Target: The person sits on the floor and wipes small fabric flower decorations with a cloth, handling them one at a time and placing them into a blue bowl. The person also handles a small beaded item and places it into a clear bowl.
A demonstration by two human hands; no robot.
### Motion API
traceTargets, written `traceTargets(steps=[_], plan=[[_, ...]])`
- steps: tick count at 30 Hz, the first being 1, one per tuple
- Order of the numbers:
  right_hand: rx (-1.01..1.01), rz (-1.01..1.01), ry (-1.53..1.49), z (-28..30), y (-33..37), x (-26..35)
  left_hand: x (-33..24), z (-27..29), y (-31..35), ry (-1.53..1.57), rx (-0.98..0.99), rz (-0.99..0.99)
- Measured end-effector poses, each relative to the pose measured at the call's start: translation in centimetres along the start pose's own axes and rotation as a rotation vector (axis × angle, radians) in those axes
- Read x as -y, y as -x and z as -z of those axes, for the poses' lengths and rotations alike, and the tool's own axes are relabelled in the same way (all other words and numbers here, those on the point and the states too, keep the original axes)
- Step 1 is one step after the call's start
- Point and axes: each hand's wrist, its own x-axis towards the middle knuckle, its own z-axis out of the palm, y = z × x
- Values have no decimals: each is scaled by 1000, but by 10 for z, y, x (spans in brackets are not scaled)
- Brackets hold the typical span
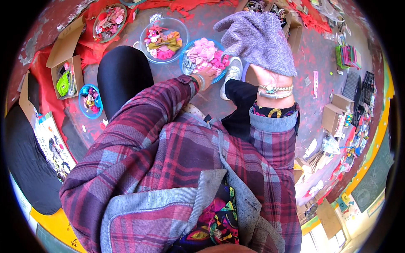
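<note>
A grey fuzzy cloth [257, 40] hangs over my right hand [270, 79], which is raised at the right and hides its fingers in the fabric; it appears to grip the cloth from below. My left hand [206, 77] reaches to the near edge of a blue basin [182, 63]. Its fingertips rest among pink and grey fabric hair accessories [204, 52], and how they are bent is hard to make out. Just left of that basin stands a clear round tub [182, 28] with bows and fabric flowers in yellow, red and pink.
At the left are a small blue tub [99, 110] of shiny ornaments, an open cardboard box [76, 80] and a bowl [120, 33] of pink and red trinkets. Green and pink baskets [348, 57] and a small carton [335, 111] stand at the right. My shoe [233, 74] is beside the basin.
</note>
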Motion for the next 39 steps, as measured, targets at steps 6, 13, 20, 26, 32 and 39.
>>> traceTargets(steps=[6,13,20,26,32,39], plan=[[-87,117,338,2,-5,-8,4,22,11,134,-266,-117],[-187,-52,122,-15,-16,-8,44,54,34,248,-298,438],[-260,-70,202,-40,-21,-22,143,15,94,645,-765,1502],[-358,-21,58,-20,-25,-24,172,-10,126,952,-795,1789],[-268,-100,171,-25,-37,-28,167,-31,104,964,-746,1539],[-290,-66,235,-21,-33,-26,168,-24,100,703,-554,1444]])
